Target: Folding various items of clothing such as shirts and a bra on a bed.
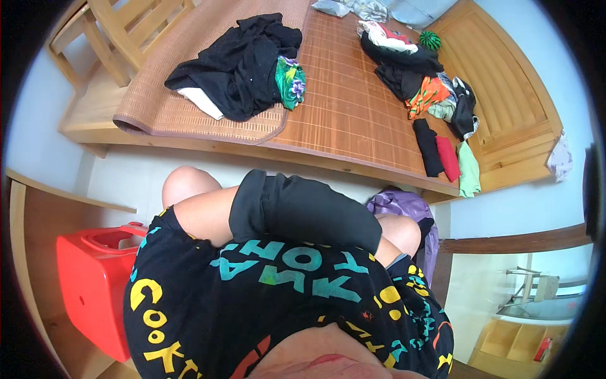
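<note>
A black cloth (303, 208), seemingly a garment, stretches across my front in a wide band. My left forearm (208, 215) runs into its left end, so my left hand is out of sight in or behind the fabric. At the cloth's right end, part of my right forearm (386, 247) shows, while my right hand is covered too. The fingers of both hands are hidden. Beyond my knees, on the bed mat, lies a loose heap of black clothes (243, 66) with a green floral piece (291, 82) at its right side.
At the bed's right, rolled black (429, 146), red (448, 158) and light green (468, 167) clothes lie near a mixed clothes pile (404, 69). A green striped ball (430, 40) sits by the wooden headboard (511, 107). A purple bag (401, 203) and red stool (95, 290) flank me.
</note>
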Demonstrator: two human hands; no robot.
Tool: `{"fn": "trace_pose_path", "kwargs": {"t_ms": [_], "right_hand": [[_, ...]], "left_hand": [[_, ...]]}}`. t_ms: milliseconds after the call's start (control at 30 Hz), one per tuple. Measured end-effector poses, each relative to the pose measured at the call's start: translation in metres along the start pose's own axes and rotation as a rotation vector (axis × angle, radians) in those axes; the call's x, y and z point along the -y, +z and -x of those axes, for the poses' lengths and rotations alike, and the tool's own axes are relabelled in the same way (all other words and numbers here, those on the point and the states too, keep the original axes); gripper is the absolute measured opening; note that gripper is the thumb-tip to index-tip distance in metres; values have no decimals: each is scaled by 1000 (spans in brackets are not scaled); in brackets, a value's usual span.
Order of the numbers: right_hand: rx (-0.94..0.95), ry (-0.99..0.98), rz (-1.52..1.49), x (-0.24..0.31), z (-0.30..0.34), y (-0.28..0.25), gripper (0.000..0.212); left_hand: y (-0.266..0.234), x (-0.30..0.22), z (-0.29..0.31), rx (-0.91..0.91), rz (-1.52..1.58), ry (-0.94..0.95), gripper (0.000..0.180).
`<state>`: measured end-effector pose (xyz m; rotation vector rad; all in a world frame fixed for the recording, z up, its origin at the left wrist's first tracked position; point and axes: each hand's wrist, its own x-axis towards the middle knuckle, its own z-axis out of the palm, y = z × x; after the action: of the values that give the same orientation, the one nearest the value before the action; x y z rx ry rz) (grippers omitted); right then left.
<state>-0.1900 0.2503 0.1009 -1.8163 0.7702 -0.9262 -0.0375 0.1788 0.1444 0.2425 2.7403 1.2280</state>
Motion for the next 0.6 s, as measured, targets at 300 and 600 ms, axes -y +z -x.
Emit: {"fn": "trace_pose_path", "kwargs": {"t_ms": [300, 600], "right_hand": [[-12, 23, -37, -32, 12, -3, 34], [-20, 84, -62, -58, 19, -12, 34]], "left_hand": [[15, 46, 52, -81, 110, -139, 36], [38, 68, 51, -171, 227, -255, 37]]}}
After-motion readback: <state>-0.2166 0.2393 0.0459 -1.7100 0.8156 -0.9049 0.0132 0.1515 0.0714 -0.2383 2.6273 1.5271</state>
